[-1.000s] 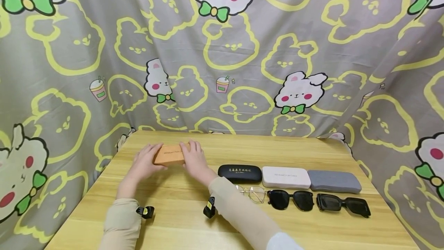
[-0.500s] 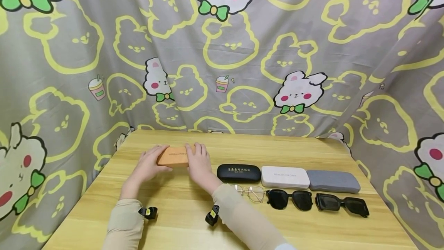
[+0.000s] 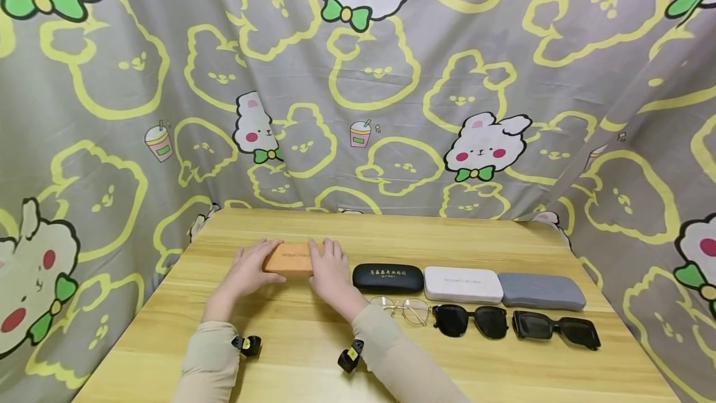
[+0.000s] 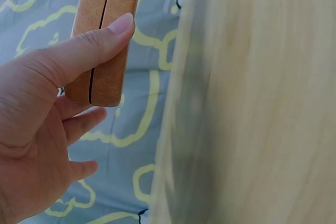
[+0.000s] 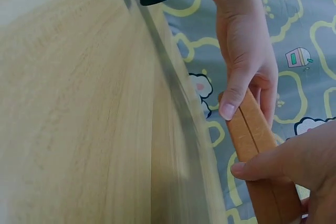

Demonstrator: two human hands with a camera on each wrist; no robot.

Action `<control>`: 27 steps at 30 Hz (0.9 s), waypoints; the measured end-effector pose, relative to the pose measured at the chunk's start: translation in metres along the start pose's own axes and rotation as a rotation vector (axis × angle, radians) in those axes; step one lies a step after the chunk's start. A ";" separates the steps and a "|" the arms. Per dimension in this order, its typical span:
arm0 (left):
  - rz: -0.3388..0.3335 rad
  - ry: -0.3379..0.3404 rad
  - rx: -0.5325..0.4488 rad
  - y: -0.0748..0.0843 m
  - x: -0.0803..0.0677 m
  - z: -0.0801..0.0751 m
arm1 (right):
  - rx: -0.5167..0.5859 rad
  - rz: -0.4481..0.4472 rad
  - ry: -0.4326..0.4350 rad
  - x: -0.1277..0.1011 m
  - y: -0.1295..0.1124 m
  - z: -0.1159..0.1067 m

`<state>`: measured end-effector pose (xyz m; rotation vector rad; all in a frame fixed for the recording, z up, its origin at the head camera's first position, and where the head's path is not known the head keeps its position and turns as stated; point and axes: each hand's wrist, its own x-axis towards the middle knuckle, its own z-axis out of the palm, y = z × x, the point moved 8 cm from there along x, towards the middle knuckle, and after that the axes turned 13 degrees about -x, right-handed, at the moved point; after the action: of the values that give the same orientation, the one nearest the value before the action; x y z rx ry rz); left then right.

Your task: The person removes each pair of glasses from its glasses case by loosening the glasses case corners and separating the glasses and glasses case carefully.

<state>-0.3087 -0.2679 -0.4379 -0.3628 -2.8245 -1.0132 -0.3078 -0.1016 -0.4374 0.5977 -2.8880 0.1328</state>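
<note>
An orange glasses case with lettering on its lid is held between both hands, its lid down along the seam. My left hand grips the left end, with the thumb across the front side in the left wrist view. At the other end my right hand grips the case, thumb on the front and fingers over the top. Both wrist views show the orange case raised off the table. Its back side is hidden.
To the right, a black case, a white case and a grey case stand in a row. Before them lie clear glasses, black sunglasses and rectangular sunglasses. A patterned curtain surrounds the wooden table.
Both hands have moved to the right and slightly nearer with the orange glasses case between them. The row of cases and the glasses have stayed in place.
</note>
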 end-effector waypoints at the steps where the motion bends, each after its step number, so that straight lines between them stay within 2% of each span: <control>1: 0.000 -0.007 -0.003 0.001 0.000 0.002 | 0.003 0.004 -0.009 -0.001 0.001 0.000; 15: -0.026 -0.095 -0.031 0.003 0.003 0.026 | 0.013 0.034 -0.115 -0.010 0.017 0.009; 27: -0.067 -0.124 -0.015 0.005 0.006 0.039 | 0.010 0.055 -0.164 -0.011 0.028 0.022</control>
<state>-0.3145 -0.2384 -0.4633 -0.3464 -2.9593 -1.0607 -0.3128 -0.0749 -0.4622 0.5560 -3.0654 0.1114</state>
